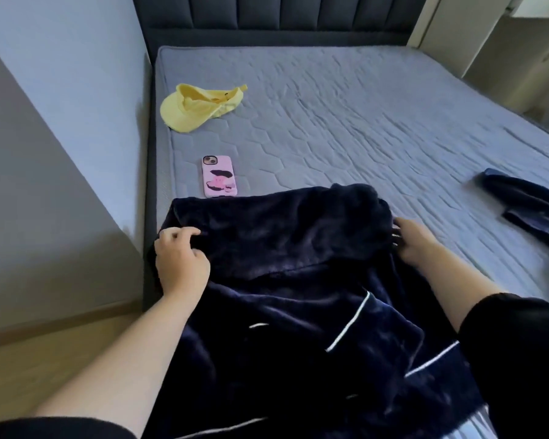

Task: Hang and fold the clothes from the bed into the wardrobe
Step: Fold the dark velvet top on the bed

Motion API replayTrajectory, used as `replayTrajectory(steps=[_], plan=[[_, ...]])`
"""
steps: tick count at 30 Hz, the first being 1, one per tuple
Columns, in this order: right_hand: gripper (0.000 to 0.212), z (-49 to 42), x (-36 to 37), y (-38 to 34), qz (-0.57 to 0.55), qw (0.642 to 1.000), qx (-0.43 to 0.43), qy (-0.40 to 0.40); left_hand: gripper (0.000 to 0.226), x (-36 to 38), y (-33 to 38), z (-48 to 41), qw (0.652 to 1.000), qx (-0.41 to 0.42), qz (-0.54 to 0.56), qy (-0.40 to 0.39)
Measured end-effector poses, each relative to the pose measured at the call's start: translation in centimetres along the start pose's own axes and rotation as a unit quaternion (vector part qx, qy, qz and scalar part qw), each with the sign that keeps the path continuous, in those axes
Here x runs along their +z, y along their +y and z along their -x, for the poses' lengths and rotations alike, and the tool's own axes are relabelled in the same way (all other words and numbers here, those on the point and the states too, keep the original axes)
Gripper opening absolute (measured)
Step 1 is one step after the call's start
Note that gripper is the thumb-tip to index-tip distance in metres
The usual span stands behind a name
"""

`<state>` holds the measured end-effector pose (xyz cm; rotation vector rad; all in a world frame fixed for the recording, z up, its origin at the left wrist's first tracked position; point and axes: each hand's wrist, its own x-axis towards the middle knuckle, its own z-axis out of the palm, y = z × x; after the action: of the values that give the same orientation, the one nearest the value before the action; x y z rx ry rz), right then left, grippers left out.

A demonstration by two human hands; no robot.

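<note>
Navy plush pyjama top [298, 280] with white piping lies spread over the near edge of the bed [362, 122], its hem hanging toward the camera, probably laid flat for folding. At its left side the left hand [181, 261] pinches the cloth with curled fingers and the right hand [409, 239] sits against the bunched right side, the hands well apart as if to keep the width taut; whether the right one grips or only presses, I cannot tell. Farther out lie a second dark garment [526, 210] at the right, a pink-cased phone [219, 176] just beyond the top, and a yellow cap [197, 106] up toward the headboard [267, 14].
</note>
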<state>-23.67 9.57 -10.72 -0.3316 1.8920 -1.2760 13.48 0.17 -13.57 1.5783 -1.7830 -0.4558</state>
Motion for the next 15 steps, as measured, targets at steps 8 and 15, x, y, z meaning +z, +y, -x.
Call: replayTrajectory(steps=[8, 15], plan=[[0.044, 4.5, 1.1, 2.4, -0.113, 0.987, 0.029, -0.114, 0.030, 1.2, 3.7, 3.4, 0.836, -0.379, 0.370, -0.143], [0.034, 5.6, 1.9, 3.3, 0.042, 0.992, -0.010, 0.121, 0.023, -1.8, 3.0, 3.1, 0.835, -0.409, 0.293, -0.223]])
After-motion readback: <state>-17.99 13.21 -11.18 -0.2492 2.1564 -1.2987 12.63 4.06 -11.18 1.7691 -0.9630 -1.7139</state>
